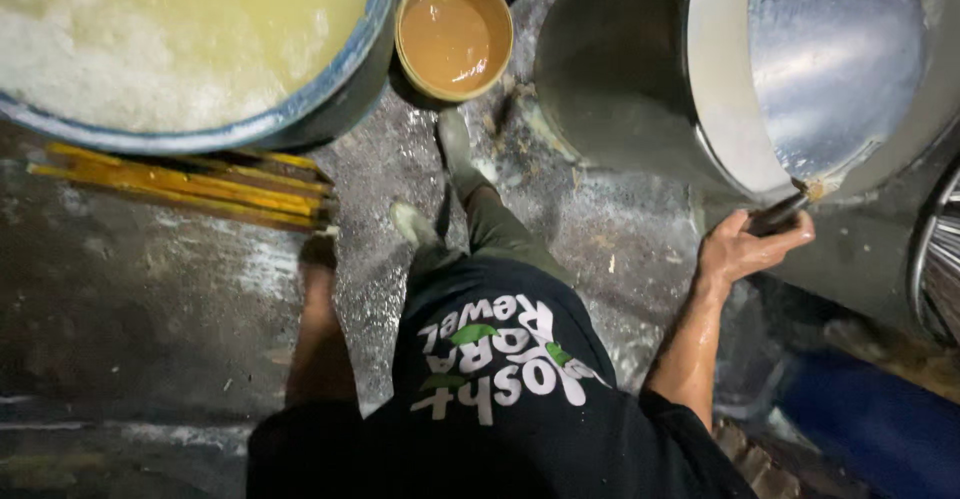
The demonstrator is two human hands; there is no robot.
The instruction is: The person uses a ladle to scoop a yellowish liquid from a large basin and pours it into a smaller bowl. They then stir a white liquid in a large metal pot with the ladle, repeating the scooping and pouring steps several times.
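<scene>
My right hand [745, 247] is closed around the dark handle [778, 216] of a large shiny metal scoop [830, 59]. The scoop's bowl lies inside the mouth of a big grey metal drum [610, 69] at the upper right. My left arm reaches down on the left. My left hand [318, 251] sits in shadow at the end of the yellow wooden slats [180, 184], and its fingers cannot be made out. My black printed shirt fills the bottom centre.
A wide blue-rimmed tub [300, 109] of yellowish liquid with white foam fills the upper left. A small tan bucket [455, 34] of brown liquid stands beside it. My booted feet [415, 224] stand on a wet, speckled concrete floor [120, 299]. A blue object [880, 424] lies at the lower right.
</scene>
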